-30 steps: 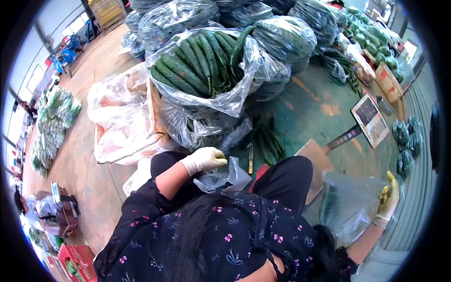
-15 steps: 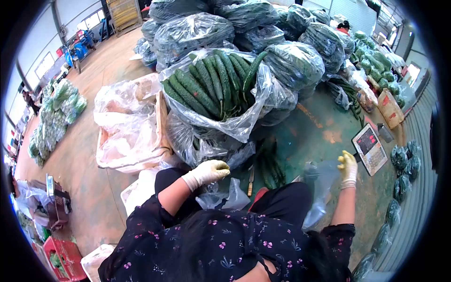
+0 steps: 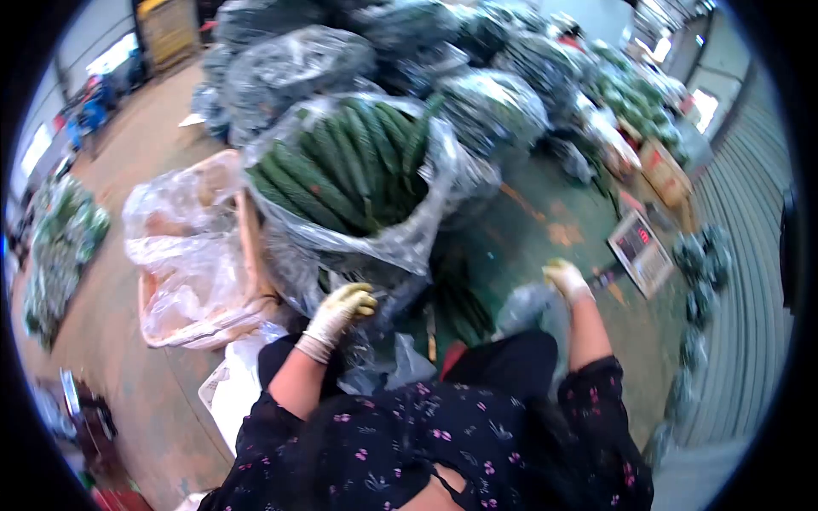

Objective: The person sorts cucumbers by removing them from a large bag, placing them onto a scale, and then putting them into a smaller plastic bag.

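My left hand, in a pale, yellow-stained glove, hangs in front of the big bag of cucumbers. Its fingers are loosely bent and a little apart, with nothing visible in them. My right hand, gloved alike, is closed at the edge of a thin clear plastic bag that drapes by my knee; blur softens the grip. Long dark-green cucumbers fan out in the open big plastic bag. Several more cucumbers lie on the floor between my hands, beside a knife with a light handle.
A crate lined with plastic stands on the left. Filled bags pile up behind the cucumbers. On the right sits a scale with a red display, near small bundled bags along the corrugated wall.
The view has turned, so the scene sits further left. My right hand has moved left and inward, with the thin plastic bag shifting along. My left hand's fingers have tilted upward.
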`<state>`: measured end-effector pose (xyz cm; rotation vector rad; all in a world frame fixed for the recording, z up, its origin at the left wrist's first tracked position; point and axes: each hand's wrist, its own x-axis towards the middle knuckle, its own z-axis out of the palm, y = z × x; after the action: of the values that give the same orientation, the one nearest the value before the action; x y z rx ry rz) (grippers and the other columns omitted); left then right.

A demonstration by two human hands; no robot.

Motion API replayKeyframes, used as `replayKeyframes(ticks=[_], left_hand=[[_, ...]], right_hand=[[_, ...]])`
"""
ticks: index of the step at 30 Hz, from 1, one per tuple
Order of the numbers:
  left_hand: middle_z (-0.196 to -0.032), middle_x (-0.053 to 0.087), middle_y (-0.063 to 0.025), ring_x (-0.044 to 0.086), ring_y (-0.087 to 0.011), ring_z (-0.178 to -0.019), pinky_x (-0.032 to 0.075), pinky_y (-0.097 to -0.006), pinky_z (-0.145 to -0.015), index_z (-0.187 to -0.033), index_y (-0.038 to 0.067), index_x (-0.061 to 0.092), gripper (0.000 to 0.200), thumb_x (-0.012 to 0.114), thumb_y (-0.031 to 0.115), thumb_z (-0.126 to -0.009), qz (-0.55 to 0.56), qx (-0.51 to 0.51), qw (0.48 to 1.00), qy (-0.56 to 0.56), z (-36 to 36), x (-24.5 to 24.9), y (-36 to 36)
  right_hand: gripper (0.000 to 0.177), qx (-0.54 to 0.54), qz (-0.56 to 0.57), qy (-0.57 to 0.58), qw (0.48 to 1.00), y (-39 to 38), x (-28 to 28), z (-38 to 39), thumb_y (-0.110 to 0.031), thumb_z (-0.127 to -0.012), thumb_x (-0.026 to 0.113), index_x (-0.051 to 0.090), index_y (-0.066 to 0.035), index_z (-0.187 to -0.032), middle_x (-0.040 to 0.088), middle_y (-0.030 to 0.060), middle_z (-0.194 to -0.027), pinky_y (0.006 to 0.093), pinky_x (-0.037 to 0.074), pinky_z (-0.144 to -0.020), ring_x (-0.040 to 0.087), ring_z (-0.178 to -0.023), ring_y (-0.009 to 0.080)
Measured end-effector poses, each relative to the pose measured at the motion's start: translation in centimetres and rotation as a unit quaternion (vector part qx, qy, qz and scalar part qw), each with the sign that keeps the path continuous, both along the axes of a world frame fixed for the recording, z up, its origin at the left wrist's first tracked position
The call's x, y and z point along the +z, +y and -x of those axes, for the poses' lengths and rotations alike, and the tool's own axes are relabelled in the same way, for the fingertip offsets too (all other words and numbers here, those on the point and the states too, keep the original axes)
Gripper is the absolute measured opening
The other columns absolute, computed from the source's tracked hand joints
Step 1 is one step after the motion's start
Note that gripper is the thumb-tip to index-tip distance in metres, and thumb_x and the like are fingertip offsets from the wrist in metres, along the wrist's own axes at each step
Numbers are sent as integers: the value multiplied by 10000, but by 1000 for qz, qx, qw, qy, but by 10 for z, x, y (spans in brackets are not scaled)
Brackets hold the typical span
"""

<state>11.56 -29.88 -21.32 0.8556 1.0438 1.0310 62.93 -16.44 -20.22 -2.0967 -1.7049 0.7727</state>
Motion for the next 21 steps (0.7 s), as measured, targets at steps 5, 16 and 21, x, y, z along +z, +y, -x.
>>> replayKeyframes(ticks=[5,16,21], left_hand=[[-927,648,-80,606,-121,-741,487,-239,-672,-1200,2,519,347,522,229,-938,19,-6,1000,7,3,-13,1],[-952,657,-88,623,-141,-786,493,-255,-726,-1175,19,549,318,524,226,-933,34,-8,999,7,-13,5,-6],[-976,641,-97,619,-175,-833,488,-308,-768,-1185,-9,520,387,523,280,-927,-56,-2,996,-69,-29,29,16]], right_hand=[[332,-138,18,332,933,-45,30,17,-212,-826,643,586,-65,-1119,651,39,-872,267,457,-581,591,-712,117],[639,-39,-17,-200,979,-92,82,24,-411,-756,631,504,-81,-1288,613,155,-1171,378,456,-927,604,-1053,270],[431,94,-182,103,973,-54,122,118,-236,-800,647,589,-59,-1188,673,115,-1026,297,488,-851,645,-927,182]])
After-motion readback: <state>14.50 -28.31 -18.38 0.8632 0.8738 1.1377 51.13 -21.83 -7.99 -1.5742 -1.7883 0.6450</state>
